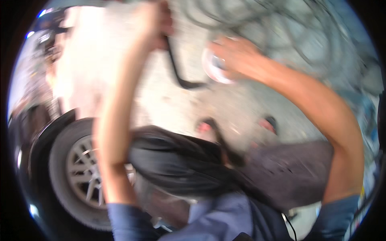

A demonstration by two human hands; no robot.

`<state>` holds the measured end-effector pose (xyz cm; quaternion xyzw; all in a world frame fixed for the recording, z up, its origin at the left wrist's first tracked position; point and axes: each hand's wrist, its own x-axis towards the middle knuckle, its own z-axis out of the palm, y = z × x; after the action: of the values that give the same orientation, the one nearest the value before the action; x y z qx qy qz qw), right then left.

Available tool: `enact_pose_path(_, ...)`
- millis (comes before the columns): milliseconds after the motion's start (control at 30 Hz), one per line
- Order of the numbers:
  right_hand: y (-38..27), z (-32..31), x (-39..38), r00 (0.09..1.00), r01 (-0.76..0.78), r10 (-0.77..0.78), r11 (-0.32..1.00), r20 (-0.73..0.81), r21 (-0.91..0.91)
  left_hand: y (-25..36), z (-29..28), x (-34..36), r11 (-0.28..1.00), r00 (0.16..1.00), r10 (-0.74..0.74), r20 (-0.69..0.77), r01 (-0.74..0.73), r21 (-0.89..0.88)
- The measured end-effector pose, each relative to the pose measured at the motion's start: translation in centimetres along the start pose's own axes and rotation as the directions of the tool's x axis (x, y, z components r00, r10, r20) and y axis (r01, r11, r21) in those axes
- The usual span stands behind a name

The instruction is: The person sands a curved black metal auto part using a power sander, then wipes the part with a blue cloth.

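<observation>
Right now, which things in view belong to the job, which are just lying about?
In use:
- black bent rod, in left hand
- white round object, blurred, in right hand

Apparently just about:
- grey coils
- wheel, untouched, role unclear

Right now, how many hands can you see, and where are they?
2. The left hand, at the top edge, grips a black bent bar; the right hand, lower and further right, holds a round whitish thing, too blurred to name. No others show.
</observation>
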<state>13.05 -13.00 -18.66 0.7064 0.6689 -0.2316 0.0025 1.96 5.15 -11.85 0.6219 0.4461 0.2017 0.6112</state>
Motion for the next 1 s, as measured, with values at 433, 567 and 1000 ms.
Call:
enact_pose_path(433, 1.4, -1.0, -0.7, 0.980, -0.034, 0.041, 0.999, -0.193, 0.041, 2.1, 2.7, -1.8, 0.941, 0.959, -0.250, 0.136, 0.273, -0.198)
enact_pose_path(567, 0.9, 0.7, -1.0, 0.969, 0.093, -0.071, 0.993, -0.237, 0.079, 2.4, 3.4, -1.8, 0.959, 0.968, -0.248, 0.045, 0.252, -0.130)
enact_pose_path(1000, 4.2, 0.6, -0.3, 0.970, 0.010, -0.011, 1.000, -0.243, -0.005, 2.8, 3.1, -1.2, 0.936, 0.958, -0.266, 0.106, 0.283, -0.211)
